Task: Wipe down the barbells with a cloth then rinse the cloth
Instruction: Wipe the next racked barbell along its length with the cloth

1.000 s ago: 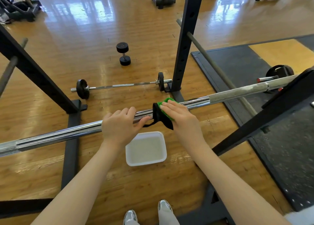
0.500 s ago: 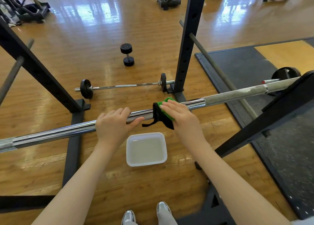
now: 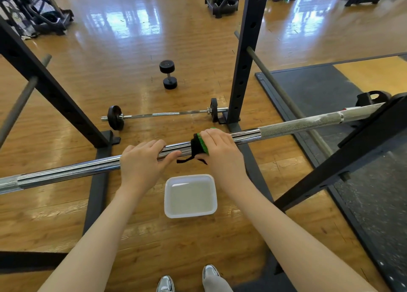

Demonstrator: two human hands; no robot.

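Hands are seen from the head camera, both laid on a long shiny barbell (image 3: 246, 135) that runs across the picture from low on the left to high on the right. The barbell is held up by a black rack (image 3: 244, 55). The left hand (image 3: 141, 165) is placed over the smooth middle part of the bar, with its fingers bent over the top and its thumb stretched out under the bar toward the right. The right hand (image 3: 220, 152) is set just beside it, and a green and black cloth (image 3: 199, 146) is wrapped round the bar and gripped under that hand's fingers and thumb. A thin black strip of the cloth is seen hanging down between the two hands. A white tub (image 3: 190, 195) with water in it is placed on the wooden floor (image 3: 123, 71), right below the hands. A second, thinner barbell (image 3: 167, 114) with small black plates is laid on the floor behind the bar, touching the foot of the rack post. A black dumbbell (image 3: 168, 74) is left farther back, well apart from it. Two silver shoes (image 3: 187, 279) are seen at the bottom edge. A dark mat (image 3: 330, 88) is spread on the right.
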